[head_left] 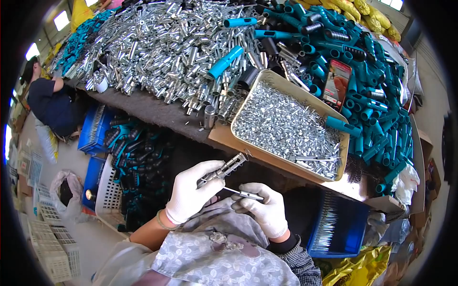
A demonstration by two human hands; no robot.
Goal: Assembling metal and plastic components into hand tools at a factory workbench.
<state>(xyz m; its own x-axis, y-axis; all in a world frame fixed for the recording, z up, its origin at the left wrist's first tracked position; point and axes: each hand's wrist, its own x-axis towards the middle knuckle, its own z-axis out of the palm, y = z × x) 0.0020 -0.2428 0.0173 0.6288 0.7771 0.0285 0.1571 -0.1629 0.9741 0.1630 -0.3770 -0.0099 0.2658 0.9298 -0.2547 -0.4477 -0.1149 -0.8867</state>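
My left hand (pixel 193 191), in a white knit glove, is closed around a slotted metal tube (pixel 231 166) with a thin wire spring at its upper end. The tube tilts up to the right over my lap. Just to its right, my right hand (pixel 268 210), gloved too, grips a thin metal rod with a thicker cylinder (pixel 251 196). The rod's thin end points toward my left hand; whether it touches the tube I cannot tell. Beyond both hands, a cream tray (pixel 280 158) full of small metal pins and bits stands on the bench edge.
A big heap of shiny metal parts (pixel 162 52) covers the bench, with teal tubes (pixel 377 95) piled at right. A phone-sized red-and-black packet (pixel 338 83) leans there. Blue bins (pixel 350 233) stand below the bench. Another person (pixel 52 102) sits at far left.
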